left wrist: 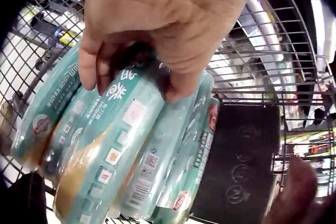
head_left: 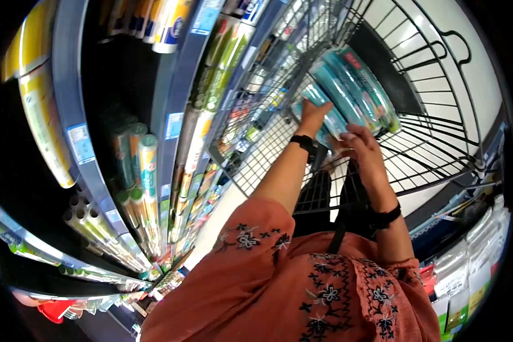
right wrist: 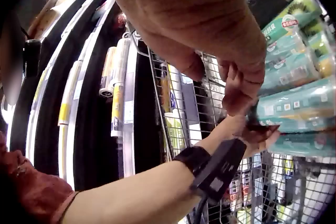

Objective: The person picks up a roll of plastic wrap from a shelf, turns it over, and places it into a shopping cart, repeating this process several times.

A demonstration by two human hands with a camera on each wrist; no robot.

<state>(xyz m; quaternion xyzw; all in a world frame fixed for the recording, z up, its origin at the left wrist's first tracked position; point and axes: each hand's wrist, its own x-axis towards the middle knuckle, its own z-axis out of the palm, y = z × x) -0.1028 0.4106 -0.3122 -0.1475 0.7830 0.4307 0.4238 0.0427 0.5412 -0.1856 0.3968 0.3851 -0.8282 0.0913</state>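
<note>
Several teal plastic-wrapped rolls [head_left: 353, 91] with printed labels lie side by side in a wire shopping cart [head_left: 419, 151]. From above, my left hand [left wrist: 152, 19] grips one teal roll [left wrist: 113, 142], thumb on one side and fingers on the other; its upper end is hidden under the palm. My right hand [head_left: 365, 151] hovers close to the near end of the rolls, fingers loosely bent and nothing held. In the right wrist view those fingers [right wrist: 244, 79] hang above the left hand, beside the stack.
A dark panel [left wrist: 236, 161] stands in the cart beside the rolls. Shelves [head_left: 171, 119] of upright rolls and tubes run along the left. More packaged goods [head_left: 467, 268] are at the lower right. Pale floor [head_left: 479, 62] shows past the cart.
</note>
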